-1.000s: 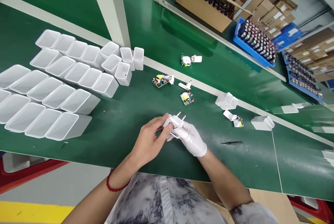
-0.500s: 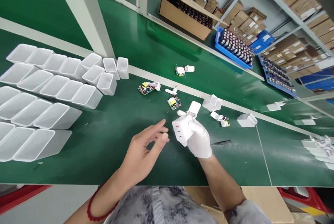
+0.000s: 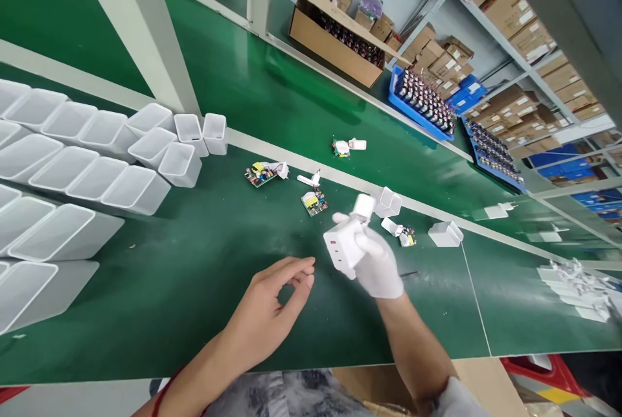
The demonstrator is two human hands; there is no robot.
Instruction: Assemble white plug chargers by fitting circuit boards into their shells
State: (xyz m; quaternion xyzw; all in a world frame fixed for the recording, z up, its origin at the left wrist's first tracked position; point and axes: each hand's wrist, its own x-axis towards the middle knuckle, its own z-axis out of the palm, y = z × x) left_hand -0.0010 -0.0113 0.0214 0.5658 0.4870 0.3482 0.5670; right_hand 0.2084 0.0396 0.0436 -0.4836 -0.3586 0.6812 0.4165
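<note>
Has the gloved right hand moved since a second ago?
Yes, rightward in the view: against the dark slim tool on the green table, the right hand has closed the earlier gap and now hides part of it.

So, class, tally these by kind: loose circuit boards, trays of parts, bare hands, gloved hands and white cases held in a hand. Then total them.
Loose circuit boards: 4
Trays of parts: 2
Bare hand (left): 1
Gloved hand (right): 1
Held white case: 1
Total: 9
</note>
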